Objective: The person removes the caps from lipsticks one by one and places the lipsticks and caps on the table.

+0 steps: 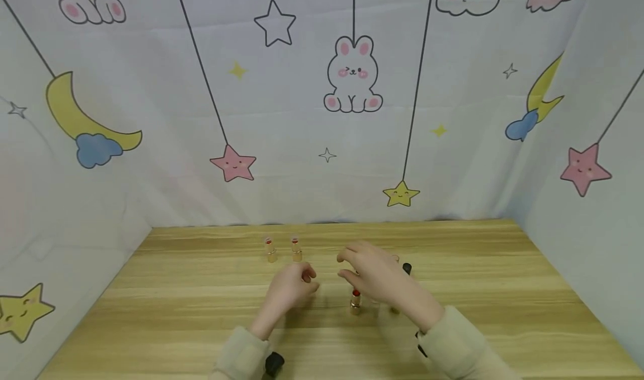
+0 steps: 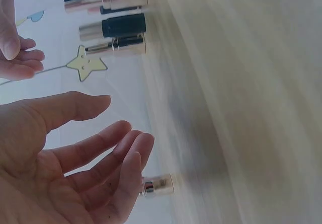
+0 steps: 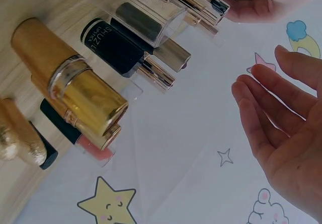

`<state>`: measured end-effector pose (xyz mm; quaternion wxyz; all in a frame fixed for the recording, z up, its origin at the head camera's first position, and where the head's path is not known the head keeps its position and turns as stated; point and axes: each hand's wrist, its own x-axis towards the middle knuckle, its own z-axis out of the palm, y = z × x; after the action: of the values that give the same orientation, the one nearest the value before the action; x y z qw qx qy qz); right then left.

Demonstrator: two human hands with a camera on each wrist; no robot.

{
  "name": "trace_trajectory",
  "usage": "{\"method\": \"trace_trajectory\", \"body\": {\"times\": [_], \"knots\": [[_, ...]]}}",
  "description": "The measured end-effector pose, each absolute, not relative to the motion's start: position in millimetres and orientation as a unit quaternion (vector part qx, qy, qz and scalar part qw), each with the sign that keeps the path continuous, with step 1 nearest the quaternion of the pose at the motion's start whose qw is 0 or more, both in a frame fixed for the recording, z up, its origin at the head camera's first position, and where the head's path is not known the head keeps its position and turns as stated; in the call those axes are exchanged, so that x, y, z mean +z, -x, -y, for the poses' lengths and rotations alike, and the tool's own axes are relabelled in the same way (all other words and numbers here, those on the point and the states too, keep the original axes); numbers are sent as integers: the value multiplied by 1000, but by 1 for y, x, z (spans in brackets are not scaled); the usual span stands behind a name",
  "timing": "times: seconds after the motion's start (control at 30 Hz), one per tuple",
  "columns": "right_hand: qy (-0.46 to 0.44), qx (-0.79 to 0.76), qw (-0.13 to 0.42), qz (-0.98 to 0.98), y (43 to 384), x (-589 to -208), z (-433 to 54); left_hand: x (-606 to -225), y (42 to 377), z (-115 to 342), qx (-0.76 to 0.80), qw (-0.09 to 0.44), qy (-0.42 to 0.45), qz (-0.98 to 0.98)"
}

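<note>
My left hand (image 1: 293, 284) hovers over the table with loosely bent fingers and nothing in it. Just beyond it stand two gold lipsticks with clear caps, the left lipstick (image 1: 271, 250) and the right lipstick (image 1: 297, 250). My right hand (image 1: 374, 271), also holding nothing, is raised above a red-tipped lipstick (image 1: 355, 303) and partly hides others. The right wrist view has a gold tube (image 3: 70, 75), a black lipstick (image 3: 113, 48) with white lettering, a clear-cased lipstick (image 3: 146, 17) and a pinkish lip gloss (image 3: 95, 148). One small gold-based lipstick (image 2: 158, 184) stands behind my left fingers.
The wood-grain table (image 1: 201, 290) is enclosed by a white cloth (image 1: 302, 117) with printed stars and rabbits. A black-topped tube (image 1: 407, 268) stands beyond my right wrist. Dark objects lie near both sleeves, such as the black piece (image 1: 274, 363) by the left one.
</note>
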<state>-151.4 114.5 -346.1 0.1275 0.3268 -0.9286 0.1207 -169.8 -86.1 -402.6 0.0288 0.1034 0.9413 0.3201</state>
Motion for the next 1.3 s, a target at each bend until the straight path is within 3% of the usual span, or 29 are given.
{"method": "trace_trajectory", "body": {"times": [0.63, 1.3], "knots": [[-326, 142, 12, 935, 186, -327, -82, -409, 200, 113, 323, -16, -27, -946], [-313, 155, 24, 937, 226, -335, -38, -417, 222, 112, 340, -47, -52, -938]]}}
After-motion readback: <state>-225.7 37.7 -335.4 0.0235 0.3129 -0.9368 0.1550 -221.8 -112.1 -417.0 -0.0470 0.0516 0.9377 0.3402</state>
